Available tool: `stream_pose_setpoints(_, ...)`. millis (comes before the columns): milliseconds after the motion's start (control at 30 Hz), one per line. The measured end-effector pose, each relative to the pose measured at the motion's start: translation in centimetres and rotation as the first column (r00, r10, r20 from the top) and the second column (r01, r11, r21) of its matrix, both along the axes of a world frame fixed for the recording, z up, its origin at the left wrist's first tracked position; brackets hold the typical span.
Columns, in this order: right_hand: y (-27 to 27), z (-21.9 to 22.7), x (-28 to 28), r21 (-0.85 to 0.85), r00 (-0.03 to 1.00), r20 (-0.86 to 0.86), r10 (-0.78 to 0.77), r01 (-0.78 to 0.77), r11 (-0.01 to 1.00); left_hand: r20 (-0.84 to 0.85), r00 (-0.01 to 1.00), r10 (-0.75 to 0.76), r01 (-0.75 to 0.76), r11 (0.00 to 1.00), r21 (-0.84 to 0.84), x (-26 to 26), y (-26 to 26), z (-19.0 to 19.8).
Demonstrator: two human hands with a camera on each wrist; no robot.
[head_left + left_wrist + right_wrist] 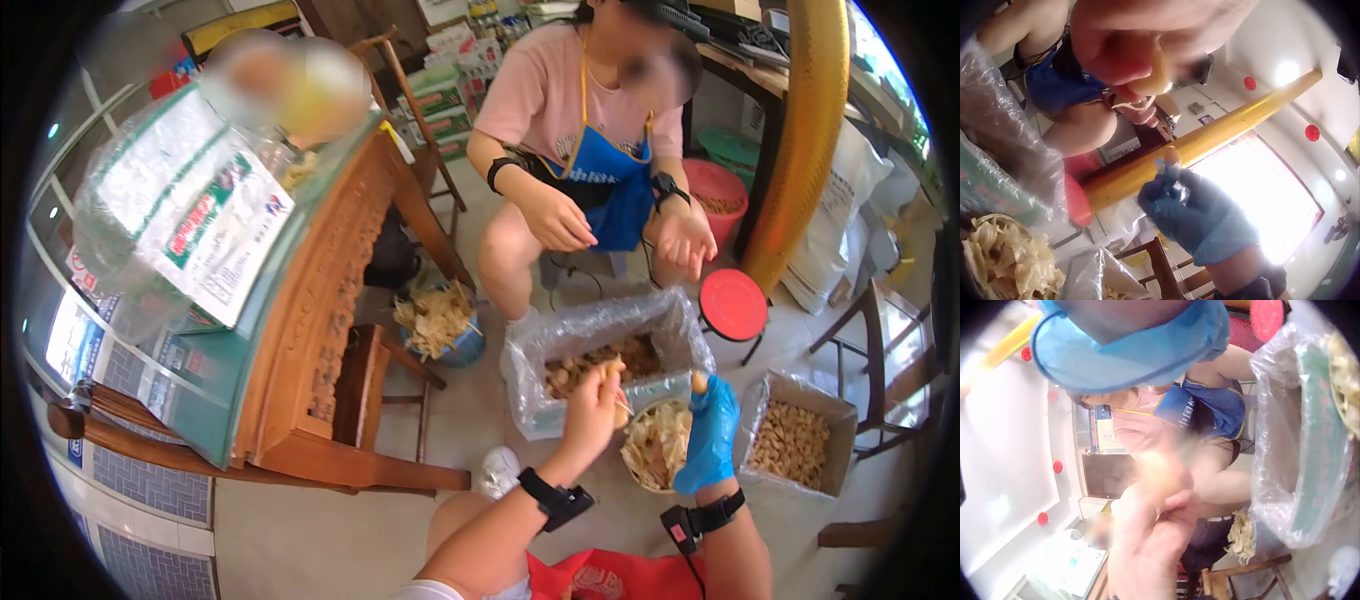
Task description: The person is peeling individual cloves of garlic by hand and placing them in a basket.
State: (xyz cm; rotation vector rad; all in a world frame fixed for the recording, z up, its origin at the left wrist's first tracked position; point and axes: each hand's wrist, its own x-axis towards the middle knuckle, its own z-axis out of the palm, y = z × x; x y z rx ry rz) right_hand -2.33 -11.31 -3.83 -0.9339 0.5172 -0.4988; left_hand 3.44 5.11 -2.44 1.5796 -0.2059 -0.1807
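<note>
My bare left hand (592,412) pinches a pale yellow-tan, root-like piece (1155,80) between thumb and fingers. A thin pale strip (1127,105) hangs from it. To the right, at about the same height, my right hand (712,430), in a blue glove, pinches a small tan piece (698,381) at its fingertips; its kind cannot be told. The two hands are apart. Below and between them stands a round container (632,474) heaped with pale peelings (660,445). Beyond is a plastic-lined box (530,345) with tan pieces (600,365) in it.
A lined carton (845,470) of tan pieces stands at right, by a red stool (733,304). Another person (590,150) in a blue apron sits opposite. At left are a carved wooden table (330,270) and a bucket (462,352) of peelings.
</note>
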Motion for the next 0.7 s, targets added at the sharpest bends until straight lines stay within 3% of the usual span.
stream_pose_setpoints(33, 0.1, 1.3, 0.2, -0.013, 1.0, -0.028, -0.007, 0.007, 1.0, -0.006, 1.0, -0.019, 0.019, 0.998, -0.055, 0.1, 0.0, -0.6)
stream_pose_setpoints(100, 0.2, 3.3, 0.7, -0.219, 0.954, 0.139, -0.266, 0.292, 0.931, -0.061, 0.997, -0.04, 0.036, 0.997, -0.064, -0.4, 0.0, -0.4)
stream_pose_setpoints(200, -0.8, 3.6, 1.8, -0.361, 0.943, 0.152, -0.296, 0.331, 0.872, -0.121, 0.99, -0.075, 0.072, 0.997, -0.024, -0.6, 0.0, -0.2)
stream_pose_setpoints(267, -0.3, 3.6, 3.4, -0.372, 0.969, 0.13, -0.211, 0.245, 0.895, -0.109, 0.989, -0.095, 0.096, 0.995, 0.004, -0.8, 0.1, -0.2)
stream_pose_setpoints(333, -0.2, -0.9, 5.9, -0.318, 0.982, 0.161, 0.099, -0.043, 0.947, -0.113, 0.988, -0.108, 0.103, 0.993, -0.052, -0.7, 0.3, -0.9)
stream_pose_setpoints(400, 1.4, -4.4, 6.8, -0.37, 0.994, -0.002, 0.109, -0.102, 0.924, -0.165, 0.978, -0.13, 0.124, 0.991, -0.044, -0.6, 0.6, -0.4)
stream_pose_setpoints(467, 2.3, -3.9, 6.5, -0.459, 0.984, -0.141, 0.108, -0.162, 0.874, -0.232, 0.968, -0.091, 0.089, 0.996, -0.021, -0.6, 0.7, 0.7)
stream_pose_setpoints(533, 2.4, -3.4, 6.7, -0.465, 0.973, -0.138, 0.188, -0.231, 0.854, -0.268, 0.96, -0.081, 0.094, 0.995, 0.034, -0.4, 1.0, 1.1)
stream_pose_setpoints(600, 2.3, -1.7, 6.0, -0.379, 0.952, -0.135, 0.276, -0.307, 0.873, -0.203, 0.977, -0.057, 0.041, 0.996, -0.083, -0.5, 0.8, 0.6)
stream_pose_setpoints(700, 2.3, 0.8, 5.1, -0.34, 0.845, -0.074, 0.53, -0.521, 0.783, -0.138, 0.99, -0.017, 0.023, 0.999, 0.039, -0.5, 0.9, 0.6)
